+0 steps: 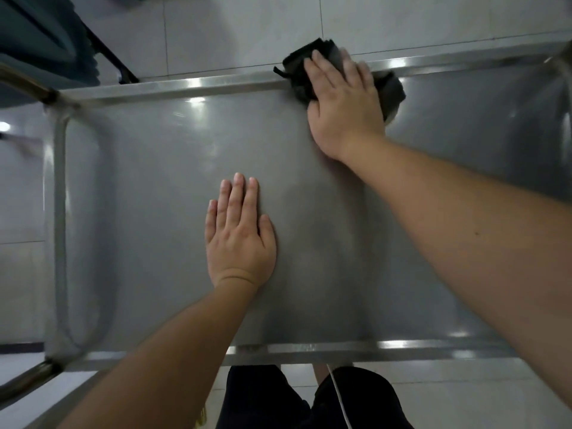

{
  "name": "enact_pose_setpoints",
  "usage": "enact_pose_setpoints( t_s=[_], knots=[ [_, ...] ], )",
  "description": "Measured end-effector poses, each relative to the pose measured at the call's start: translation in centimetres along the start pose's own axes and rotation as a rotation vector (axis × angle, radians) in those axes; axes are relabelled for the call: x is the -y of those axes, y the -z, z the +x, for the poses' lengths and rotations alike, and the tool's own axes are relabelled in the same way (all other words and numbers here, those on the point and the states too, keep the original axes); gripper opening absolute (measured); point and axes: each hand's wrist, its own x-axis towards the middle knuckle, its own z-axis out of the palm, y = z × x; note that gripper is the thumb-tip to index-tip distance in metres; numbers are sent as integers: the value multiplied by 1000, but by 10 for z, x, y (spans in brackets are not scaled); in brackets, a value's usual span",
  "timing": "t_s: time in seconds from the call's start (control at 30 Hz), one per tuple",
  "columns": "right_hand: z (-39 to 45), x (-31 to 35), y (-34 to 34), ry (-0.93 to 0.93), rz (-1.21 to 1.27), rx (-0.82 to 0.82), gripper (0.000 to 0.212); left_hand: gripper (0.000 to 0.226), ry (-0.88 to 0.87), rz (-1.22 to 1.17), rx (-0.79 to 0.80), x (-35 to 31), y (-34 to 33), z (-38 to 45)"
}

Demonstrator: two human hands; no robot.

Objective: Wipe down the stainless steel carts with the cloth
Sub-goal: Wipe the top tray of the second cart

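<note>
A stainless steel cart fills the view, its flat top shelf seen from above. A dark grey cloth lies bunched at the shelf's far rim, partly hanging over the edge. My right hand presses flat on the cloth, fingers spread toward the far rim, and covers its middle. My left hand rests palm down on the bare shelf near the centre, fingers together, holding nothing.
The cart's tubular handle curves along the left end. A raised rim runs along the near edge, in front of my dark trousers. Pale floor tiles lie beyond the far rim. A dark blue object stands at the top left.
</note>
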Motion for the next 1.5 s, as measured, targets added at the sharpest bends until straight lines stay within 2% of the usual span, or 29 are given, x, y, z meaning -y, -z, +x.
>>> enact_pose_setpoints(
  t_s=[0.07,0.17,0.33,0.43,0.53,0.7,0.8,0.9,1.03,1.17,1.27,1.37,1.5],
  knots=[
    [-36,14,-8,49,5,-6,64,65,-2,-4,-12,-1,-1,0],
    [-138,23,-19,202,37,47,66,65,4,-19,-10,-1,0,1],
    [-335,19,-39,559,-56,304,76,66,3,-41,23,0,0,0],
    [-338,8,-42,672,-58,315,71,66,0,-53,40,1,-1,1],
    [-274,1,-37,605,-48,269,71,65,1,-67,38,1,0,2],
    [-128,19,-16,222,28,109,65,64,7,-93,67,1,3,2],
    [-52,41,0,21,50,115,64,67,9,-98,118,1,8,4],
    [-18,56,4,-30,84,151,64,69,-8,-154,171,4,15,5],
    [-65,66,-6,1,75,163,65,63,-19,-348,351,19,30,18],
    [-159,80,-20,61,91,165,67,51,22,-574,529,28,56,38],
    [-232,88,-34,127,105,179,62,51,67,-681,622,32,76,51],
    [-295,95,-43,183,112,253,58,56,35,-522,718,33,93,58],
    [-347,115,-47,169,102,247,53,57,-24,-354,727,46,113,32]
  ],
)
